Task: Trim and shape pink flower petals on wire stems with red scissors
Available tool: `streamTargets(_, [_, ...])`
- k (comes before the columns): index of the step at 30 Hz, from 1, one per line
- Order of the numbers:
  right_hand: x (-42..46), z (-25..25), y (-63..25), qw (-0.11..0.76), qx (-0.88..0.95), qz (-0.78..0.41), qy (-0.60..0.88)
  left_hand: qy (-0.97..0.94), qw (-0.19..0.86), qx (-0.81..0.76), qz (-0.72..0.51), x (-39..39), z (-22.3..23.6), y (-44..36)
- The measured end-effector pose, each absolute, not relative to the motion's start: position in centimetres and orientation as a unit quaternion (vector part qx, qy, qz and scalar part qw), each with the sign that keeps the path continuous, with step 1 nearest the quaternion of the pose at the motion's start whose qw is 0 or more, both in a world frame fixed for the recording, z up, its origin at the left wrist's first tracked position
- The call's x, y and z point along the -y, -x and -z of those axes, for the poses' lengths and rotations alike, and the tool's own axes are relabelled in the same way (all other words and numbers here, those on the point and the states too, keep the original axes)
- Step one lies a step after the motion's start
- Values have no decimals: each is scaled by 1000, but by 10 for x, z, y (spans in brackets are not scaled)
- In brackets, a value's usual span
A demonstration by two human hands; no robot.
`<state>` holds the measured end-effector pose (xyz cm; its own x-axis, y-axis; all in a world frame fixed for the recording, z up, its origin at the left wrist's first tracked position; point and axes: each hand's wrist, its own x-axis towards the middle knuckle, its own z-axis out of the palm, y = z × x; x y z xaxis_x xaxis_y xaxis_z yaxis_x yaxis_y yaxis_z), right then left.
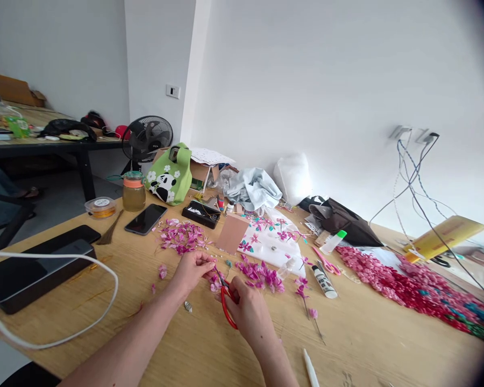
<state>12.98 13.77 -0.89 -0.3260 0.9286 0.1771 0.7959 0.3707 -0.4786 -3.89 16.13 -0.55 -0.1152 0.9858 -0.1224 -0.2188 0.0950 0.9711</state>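
My left hand [194, 269] is closed in a pinch, with a small pink-purple flower [215, 283] at its fingertips; its stem is too small to make out. My right hand [248, 306] grips red-handled scissors [227, 309], whose dark blades point up toward the left fingertips. Just beyond the hands lie a heap of purple flowers [264, 275] and a looser heap of purple petals [183, 235]. Right of the right hand rest flowers on thin dark stems [301, 290]. A small striped piece [188, 306] lies below the left hand.
A white sheet with flowers [272, 244] and a brown card [233, 234] lie behind the heaps. Nearby are a white bottle [325, 282], pink scissors [326, 262], a white pen [311, 368] and a phone [146, 219]. A white cable [115, 290] loops at left; pink strands [403, 282] cover the right.
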Motion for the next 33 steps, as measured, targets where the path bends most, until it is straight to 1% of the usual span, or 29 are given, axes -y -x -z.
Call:
streamTargets(6, [-138,11,-131,234,796,-178,529,-378,548,-495,-558,-163,8,39])
streamTargets(12, [-141,14,-131,299,753,-249,530,-381,548,-486,-564,-163,10,41])
streamTargets(14, [-143,13,-131,338,716,-296,535,-385,551,-481,-564,-163,9,41])
streamTargets(17, [-146,12,-130,407,616,-421,527,-393,562,-470,-555,-161,7,40])
streamTargets(20, [-148,12,-131,447,542,-505,502,-406,585,-447,-541,-159,5,38])
streamTargets(23, [-146,10,-130,453,525,-540,477,-414,610,-408,-538,-156,4,37])
streamTargets(28, [-141,4,-128,459,439,-675,375,-414,624,-368,-551,-154,-1,35])
streamTargets(33, [-140,5,-125,473,408,-704,339,-417,642,-343,-545,-150,-5,34])
